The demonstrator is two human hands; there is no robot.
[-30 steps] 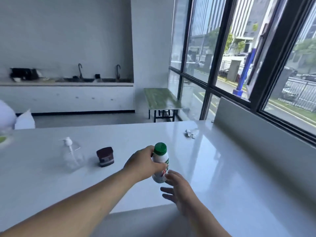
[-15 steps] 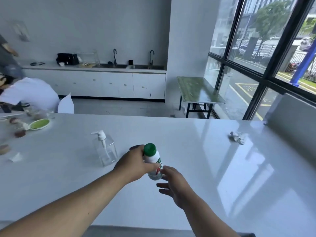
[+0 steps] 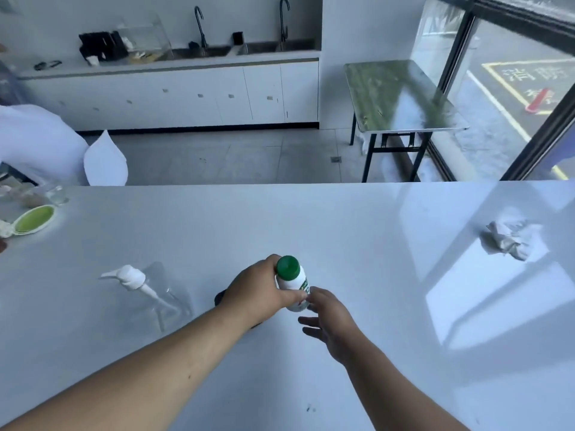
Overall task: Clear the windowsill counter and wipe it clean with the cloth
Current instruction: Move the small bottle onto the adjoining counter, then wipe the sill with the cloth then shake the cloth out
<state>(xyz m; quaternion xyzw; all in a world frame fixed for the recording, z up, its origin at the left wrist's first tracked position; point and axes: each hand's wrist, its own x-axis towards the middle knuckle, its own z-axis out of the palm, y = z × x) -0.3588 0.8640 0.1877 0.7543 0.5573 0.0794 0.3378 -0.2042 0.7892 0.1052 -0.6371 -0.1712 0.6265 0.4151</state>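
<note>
On the white counter (image 3: 373, 353), the left hand (image 3: 259, 292) grips the green-capped bottle (image 3: 292, 283) upright; the right hand (image 3: 329, 321) hovers open just beside its base. Clearing appears barely begun: left of the bottle stands a pump dispenser (image 3: 149, 290), far right lies the crumpled cloth (image 3: 508, 239), and wiping is not yet started.

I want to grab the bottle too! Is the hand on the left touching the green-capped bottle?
Touching. The head view shows the left hand wrapped around the bottle, fingers covering its side with no gap.
</note>
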